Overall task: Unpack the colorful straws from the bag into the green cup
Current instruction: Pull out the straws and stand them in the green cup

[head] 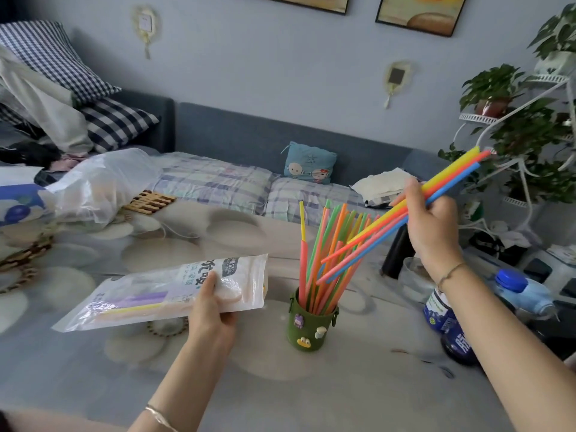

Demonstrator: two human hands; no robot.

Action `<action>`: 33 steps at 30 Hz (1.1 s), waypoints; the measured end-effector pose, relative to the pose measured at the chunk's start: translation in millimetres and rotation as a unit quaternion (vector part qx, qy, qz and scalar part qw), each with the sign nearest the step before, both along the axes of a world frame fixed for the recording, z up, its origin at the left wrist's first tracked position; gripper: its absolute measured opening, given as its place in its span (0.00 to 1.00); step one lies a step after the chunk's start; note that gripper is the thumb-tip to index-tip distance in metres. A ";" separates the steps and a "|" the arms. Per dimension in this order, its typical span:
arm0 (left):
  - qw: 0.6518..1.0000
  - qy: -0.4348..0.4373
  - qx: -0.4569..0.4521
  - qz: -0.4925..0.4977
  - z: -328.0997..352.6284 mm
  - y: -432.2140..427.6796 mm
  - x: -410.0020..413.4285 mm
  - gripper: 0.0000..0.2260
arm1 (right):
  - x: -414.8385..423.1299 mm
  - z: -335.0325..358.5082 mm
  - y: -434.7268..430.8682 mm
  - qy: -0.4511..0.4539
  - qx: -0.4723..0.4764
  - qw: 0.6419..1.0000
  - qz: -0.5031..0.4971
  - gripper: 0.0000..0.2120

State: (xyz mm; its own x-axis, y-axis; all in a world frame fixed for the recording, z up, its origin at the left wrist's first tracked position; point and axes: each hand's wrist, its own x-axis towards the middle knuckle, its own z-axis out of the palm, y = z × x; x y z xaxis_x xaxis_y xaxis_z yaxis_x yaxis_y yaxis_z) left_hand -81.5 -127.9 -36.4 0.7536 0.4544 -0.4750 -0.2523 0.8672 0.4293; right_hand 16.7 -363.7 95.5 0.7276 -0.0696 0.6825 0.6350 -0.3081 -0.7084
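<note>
A green cup (307, 327) with small stuck-on figures stands on the table, holding several upright colorful straws (324, 260). My right hand (431, 226) grips a small bunch of straws (374, 232), yellow, orange and blue, held slanted above and to the right of the cup, with their lower ends over the straws in the cup. My left hand (212, 310) holds the clear plastic straw bag (149, 294) near its open end, lying flat to the left of the cup. Purple and yellow straws show inside the bag.
The table (358, 385) has a grey flower-print cover. Dark blue bottles (448, 325) and a light blue bottle (523, 291) stand at the right edge, next to a glass (414, 275). A crumpled plastic bag (103, 182) lies far left. A sofa and plant stand are behind.
</note>
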 end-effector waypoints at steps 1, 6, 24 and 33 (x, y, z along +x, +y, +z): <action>1.000 -0.003 0.009 0.001 0.0 -0.4 0.2 0.17 | 1.6 -0.7 2.0 -0.003 -0.031 0.999 0.008 0.23; 1.000 0.002 0.030 0.003 -2.2 -3.1 2.4 0.21 | 5.2 -22.6 25.0 0.021 -0.180 0.981 0.068 0.27; 0.999 -0.013 0.037 0.005 -2.1 -5.7 1.1 0.18 | 7.6 -84.6 47.7 -0.020 -0.132 0.982 -0.135 0.52; 1.000 -0.004 0.015 -0.009 0.4 -2.1 0.1 0.06 | -1.6 -122.0 73.4 0.210 -0.050 0.972 0.089 0.68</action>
